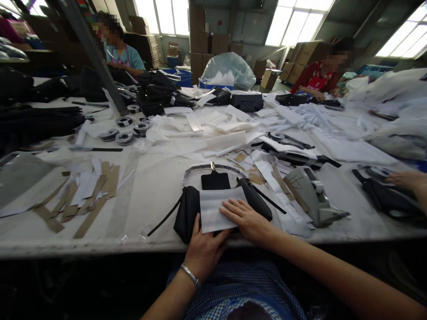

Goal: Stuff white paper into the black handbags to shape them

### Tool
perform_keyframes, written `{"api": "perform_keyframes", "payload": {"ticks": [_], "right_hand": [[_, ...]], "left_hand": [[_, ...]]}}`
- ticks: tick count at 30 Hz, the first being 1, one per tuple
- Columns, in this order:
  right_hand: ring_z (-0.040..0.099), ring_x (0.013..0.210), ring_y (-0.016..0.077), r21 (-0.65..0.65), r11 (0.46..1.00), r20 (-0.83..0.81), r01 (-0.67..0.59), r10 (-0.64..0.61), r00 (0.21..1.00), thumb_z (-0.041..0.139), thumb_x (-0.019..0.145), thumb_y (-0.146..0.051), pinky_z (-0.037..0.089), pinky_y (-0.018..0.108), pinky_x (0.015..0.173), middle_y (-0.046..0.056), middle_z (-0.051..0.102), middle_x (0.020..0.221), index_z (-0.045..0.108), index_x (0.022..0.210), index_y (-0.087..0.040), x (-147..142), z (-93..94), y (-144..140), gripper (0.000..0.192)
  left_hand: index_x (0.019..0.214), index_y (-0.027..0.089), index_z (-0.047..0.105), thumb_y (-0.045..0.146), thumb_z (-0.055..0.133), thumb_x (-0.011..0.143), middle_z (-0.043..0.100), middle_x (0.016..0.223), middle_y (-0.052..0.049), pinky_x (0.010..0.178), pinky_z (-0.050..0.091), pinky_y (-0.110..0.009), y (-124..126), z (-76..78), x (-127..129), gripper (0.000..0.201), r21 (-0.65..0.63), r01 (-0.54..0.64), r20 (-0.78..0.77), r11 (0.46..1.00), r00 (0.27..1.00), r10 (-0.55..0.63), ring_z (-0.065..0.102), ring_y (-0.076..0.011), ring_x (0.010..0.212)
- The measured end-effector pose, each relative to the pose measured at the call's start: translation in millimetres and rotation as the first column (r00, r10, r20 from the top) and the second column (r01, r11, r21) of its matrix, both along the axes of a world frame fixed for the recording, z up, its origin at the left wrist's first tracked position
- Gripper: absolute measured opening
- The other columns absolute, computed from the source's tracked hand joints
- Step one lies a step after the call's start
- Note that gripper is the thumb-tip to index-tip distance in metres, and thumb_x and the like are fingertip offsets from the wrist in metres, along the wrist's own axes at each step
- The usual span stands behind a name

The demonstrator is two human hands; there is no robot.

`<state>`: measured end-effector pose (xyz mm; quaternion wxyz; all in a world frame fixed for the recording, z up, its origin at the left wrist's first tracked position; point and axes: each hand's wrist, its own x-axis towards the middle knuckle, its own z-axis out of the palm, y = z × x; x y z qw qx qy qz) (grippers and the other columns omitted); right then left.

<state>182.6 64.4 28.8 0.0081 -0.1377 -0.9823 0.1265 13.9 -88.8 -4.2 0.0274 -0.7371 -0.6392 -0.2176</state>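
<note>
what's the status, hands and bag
Left hand grips near edge of black bag. Right hand flat on white sheet over it. Grey tool lies apart, right.

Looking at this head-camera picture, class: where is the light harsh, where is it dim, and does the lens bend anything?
Head view: the skylight windows are blown out white; the space below the table edge falls into deep shadow; the wide lens bows that edge; both hands and the black bag are sharp.

Pale worktable (156,186) carried black bag (190,209), brown card strips (90,195), tape rolls (125,138), white paper (213,129), grey tool (313,195).
</note>
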Motion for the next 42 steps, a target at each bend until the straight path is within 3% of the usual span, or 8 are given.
{"api": "perform_keyframes", "payload": {"ticks": [11, 14, 18, 20, 23, 29, 35, 42], "right_hand": [[0.021, 0.150, 0.0302, -0.042, 0.998, -0.070, -0.053, 0.050, 0.996, 0.052, 0.089, -0.009, 0.020, 0.057, 0.120, 0.009, 0.028, 0.161, 0.028, 0.155, -0.025, 8, -13.0, -1, 0.073], [0.022, 0.149, 0.0304, -0.037, 0.998, -0.088, -0.054, 0.051, 0.995, 0.050, 0.089, -0.009, 0.020, 0.057, 0.120, 0.008, 0.027, 0.161, 0.028, 0.156, -0.024, 10, -17.2, -2, 0.072], [0.022, 0.149, 0.0307, -0.037, 0.997, -0.108, -0.069, 0.065, 0.992, 0.046, 0.089, -0.007, 0.019, 0.058, 0.121, 0.009, 0.027, 0.161, 0.028, 0.156, -0.023, 10, -20.6, -2, 0.071], [0.023, 0.149, 0.0304, -0.040, 0.997, -0.131, -0.067, 0.061, 0.989, 0.047, 0.090, -0.009, 0.020, 0.058, 0.121, 0.011, 0.029, 0.160, 0.029, 0.155, -0.021, 10, -21.8, -2, 0.069], [0.026, 0.148, 0.0296, -0.054, 0.996, -0.157, -0.066, 0.056, 0.986, 0.048, 0.090, -0.011, 0.021, 0.058, 0.120, 0.014, 0.033, 0.158, 0.030, 0.154, -0.017, 10, -22.5, -1, 0.067], [0.033, 0.146, 0.0259, -0.142, 0.990, -0.263, 0.016, -0.053, 0.963, 0.046, 0.073, -0.001, 0.028, 0.052, 0.121, 0.017, 0.044, 0.152, 0.034, 0.151, -0.010, 11, -21.2, -3, 0.080], [0.040, 0.140, 0.0253, -0.184, 0.982, -0.263, 0.049, -0.098, 0.960, 0.046, 0.075, -0.002, 0.030, 0.050, 0.120, 0.015, 0.050, 0.146, 0.046, 0.142, -0.013, 8, -17.0, -4, 0.068], [0.043, 0.138, 0.0255, -0.182, 0.983, -0.196, 0.039, -0.075, 0.978, 0.048, 0.069, -0.002, 0.030, 0.048, 0.120, 0.013, 0.050, 0.146, 0.048, 0.141, -0.016, 5, -10.1, 1, 0.073]], "left_hand": [[0.139, 0.036, 0.053, 0.031, 0.065, 0.087, 0.058, 0.141, -0.006, 0.115, 0.033, -0.066, -2, 8.1, -1, 0.053, -0.021, 0.023, -0.007, 0.999, 1.000, -0.024, 0.052, -0.0327, 0.131], [0.133, 0.030, 0.058, 0.024, 0.064, 0.087, 0.065, 0.132, -0.005, 0.111, 0.044, -0.056, -9, 27.8, -1, 0.046, -0.019, 0.046, 0.059, 0.999, 0.997, -0.045, 0.058, -0.0288, 0.125], [0.117, 0.024, 0.065, 0.020, 0.053, 0.095, 0.075, 0.107, -0.001, 0.090, 0.059, -0.030, -9, 68.3, 8, 0.025, 0.078, -0.055, 0.263, 0.995, 0.964, 0.033, 0.071, -0.0157, 0.096], [0.123, 0.023, 0.062, 0.022, 0.051, 0.097, 0.073, 0.114, -0.003, 0.092, 0.058, -0.028, 1, 76.4, 13, 0.028, 0.108, -0.055, 0.315, 0.993, 0.949, 0.018, 0.070, -0.0160, 0.104], [0.140, 0.018, 0.049, 0.025, 0.050, 0.097, 0.061, 0.137, -0.009, 0.105, 0.052, -0.035, 21, 59.1, 13, 0.043, 0.064, -0.017, 0.229, 0.998, 0.973, 0.002, 0.057, -0.0209, 0.127], [0.152, 0.019, 0.029, 0.026, 0.048, 0.098, 0.053, 0.146, -0.010, 0.111, 0.047, -0.040, 25, 0.4, 1, 0.058, 0.064, -0.041, 0.077, 0.997, 0.996, 0.036, 0.047, -0.0214, 0.137], [0.145, 0.015, 0.039, 0.027, 0.050, 0.098, 0.060, 0.139, -0.012, 0.109, 0.049, -0.041, 20, -0.8, 3, 0.050, 0.088, -0.079, 0.114, 0.993, 0.991, 0.068, 0.053, -0.0223, 0.132], [0.140, 0.016, 0.045, 0.027, 0.050, 0.097, 0.061, 0.137, -0.012, 0.108, 0.050, -0.042, 21, -0.7, 4, 0.045, 0.079, -0.076, 0.125, 0.994, 0.990, 0.066, 0.054, -0.0234, 0.131]]}}
